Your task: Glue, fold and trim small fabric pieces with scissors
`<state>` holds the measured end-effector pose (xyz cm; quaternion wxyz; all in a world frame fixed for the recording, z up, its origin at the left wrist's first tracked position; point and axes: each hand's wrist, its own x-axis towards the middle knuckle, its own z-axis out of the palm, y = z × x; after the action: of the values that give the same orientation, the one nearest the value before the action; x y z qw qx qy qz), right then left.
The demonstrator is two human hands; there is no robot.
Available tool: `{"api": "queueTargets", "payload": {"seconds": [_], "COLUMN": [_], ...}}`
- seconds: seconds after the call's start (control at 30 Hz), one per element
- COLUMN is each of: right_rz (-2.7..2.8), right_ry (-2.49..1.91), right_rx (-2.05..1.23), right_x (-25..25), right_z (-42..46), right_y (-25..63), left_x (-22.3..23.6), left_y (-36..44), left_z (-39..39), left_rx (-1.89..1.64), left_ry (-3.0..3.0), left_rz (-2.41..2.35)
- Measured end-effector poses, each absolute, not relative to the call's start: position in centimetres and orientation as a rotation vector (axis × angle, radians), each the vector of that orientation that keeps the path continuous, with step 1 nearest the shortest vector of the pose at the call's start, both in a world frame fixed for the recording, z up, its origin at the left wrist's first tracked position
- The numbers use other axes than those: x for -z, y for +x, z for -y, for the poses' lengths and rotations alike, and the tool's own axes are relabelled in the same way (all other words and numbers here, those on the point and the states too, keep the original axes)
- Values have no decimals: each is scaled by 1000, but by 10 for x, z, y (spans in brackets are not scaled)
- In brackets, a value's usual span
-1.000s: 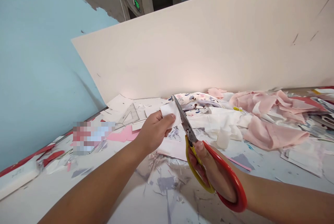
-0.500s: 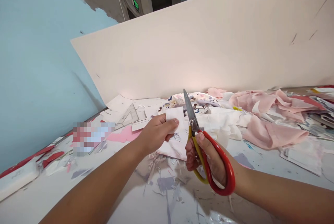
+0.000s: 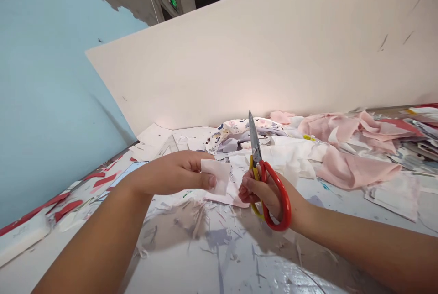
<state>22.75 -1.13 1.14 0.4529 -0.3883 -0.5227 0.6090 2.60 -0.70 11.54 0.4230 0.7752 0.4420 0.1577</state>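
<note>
My left hand (image 3: 186, 173) pinches a small piece of white fabric (image 3: 219, 176) between thumb and fingers, above the table. In my right hand (image 3: 262, 193) is a pair of scissors (image 3: 255, 141), with one red handle and one yellow handle. Their blades point up and away from me and look closed together. A gap lies between the scissors and the fabric piece. Beneath the hands lies more white cloth (image 3: 231, 196), partly covered by the held piece.
Thread ends and scraps litter the white table (image 3: 185, 257). Floral fabric (image 3: 246, 129) and crumpled pink fabric (image 3: 357, 168) lie behind and to the right. Red scraps (image 3: 68, 209) are at the left. A tall pale board (image 3: 239, 65) rises along the back.
My left hand has moved a little left and down, its wrist turned so the fabric piece tilts. The scissors have swung more upright, and their blades have come together.
</note>
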Motion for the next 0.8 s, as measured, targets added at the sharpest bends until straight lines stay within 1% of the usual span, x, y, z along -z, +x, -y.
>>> {"api": "queueTargets", "payload": {"seconds": [0.1, 0.17, 0.27, 0.4, 0.57, 0.8], "right_rz": [1447, 1567, 1674, 1773, 1823, 1675], "right_ry": [-1244, -1383, -1426, -1467, -1503, -1513], "right_rx": [-1373, -1283, -1209, -1071, -963, -946], "right_x": [-18, -23, -24, -12, 7, 8], "right_z": [7, 4, -3, -13, -14, -19], "right_y": [231, 233, 232, 225, 215, 222], "left_x": [-118, -119, -123, -120, -89, -32], "left_y": [23, 22, 21, 18, 11, 15], "left_z": [6, 6, 8, 7, 2, -8], "left_rx": [-306, -226, -208, -207, -227, -596], "left_ry": [2101, 2141, 2103, 1957, 1787, 1546], "left_rz": [-1302, -1315, -1293, -1230, -1190, -1191]}}
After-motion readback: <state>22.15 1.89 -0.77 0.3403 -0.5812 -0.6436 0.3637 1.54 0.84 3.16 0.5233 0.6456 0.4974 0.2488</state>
